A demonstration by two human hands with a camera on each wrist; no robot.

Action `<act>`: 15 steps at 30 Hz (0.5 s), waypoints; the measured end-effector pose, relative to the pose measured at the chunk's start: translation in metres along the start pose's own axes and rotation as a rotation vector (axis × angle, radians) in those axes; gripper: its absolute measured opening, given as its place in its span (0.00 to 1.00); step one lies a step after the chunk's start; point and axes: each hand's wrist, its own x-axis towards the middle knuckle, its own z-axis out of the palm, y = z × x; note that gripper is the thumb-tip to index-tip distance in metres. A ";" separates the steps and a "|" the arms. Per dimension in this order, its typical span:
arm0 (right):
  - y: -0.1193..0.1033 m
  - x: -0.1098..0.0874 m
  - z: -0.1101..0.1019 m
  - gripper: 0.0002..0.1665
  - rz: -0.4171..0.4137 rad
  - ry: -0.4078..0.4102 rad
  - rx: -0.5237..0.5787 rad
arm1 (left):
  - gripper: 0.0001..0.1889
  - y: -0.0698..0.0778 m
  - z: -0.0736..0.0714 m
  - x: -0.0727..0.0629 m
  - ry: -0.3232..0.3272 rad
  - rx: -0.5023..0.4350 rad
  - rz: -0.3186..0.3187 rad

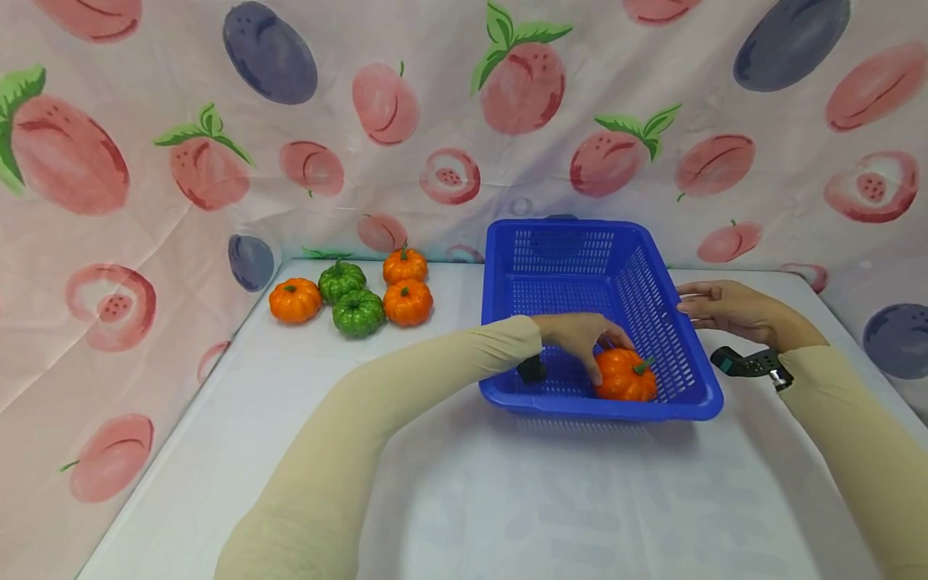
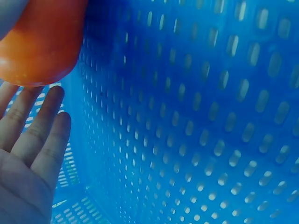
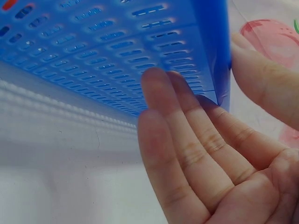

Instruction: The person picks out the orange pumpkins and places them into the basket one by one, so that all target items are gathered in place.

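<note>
**Blue basket (image 1: 557, 250) held an orange pumpkin (image 1: 625, 380)**

The right hand (image 1: 735, 310) held the basket's right side between thumb and fingers; a steady grip there seemed wise. The left hand (image 1: 582, 337) had its fingers clamped on the pumpkin, near right; gentle release seemed best against rolling. Its underside was hidden, so whether it rested could not be told.

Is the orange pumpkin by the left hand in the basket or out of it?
In. The head view shows the orange pumpkin inside the walls of the blue basket, with the left hand at it.
</note>
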 end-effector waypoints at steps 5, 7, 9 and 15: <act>0.000 0.000 -0.001 0.40 0.001 -0.003 0.001 | 0.35 0.001 0.001 0.002 -0.020 -0.008 -0.001; 0.000 0.000 -0.001 0.40 0.002 -0.003 0.005 | 0.36 0.001 0.001 0.002 -0.022 -0.004 -0.003; 0.000 0.000 0.000 0.40 0.003 -0.002 0.007 | 0.36 0.001 0.001 0.002 -0.024 -0.003 -0.006; 0.000 0.000 0.000 0.40 0.004 0.002 0.001 | 0.37 0.000 0.001 0.002 -0.037 -0.021 -0.003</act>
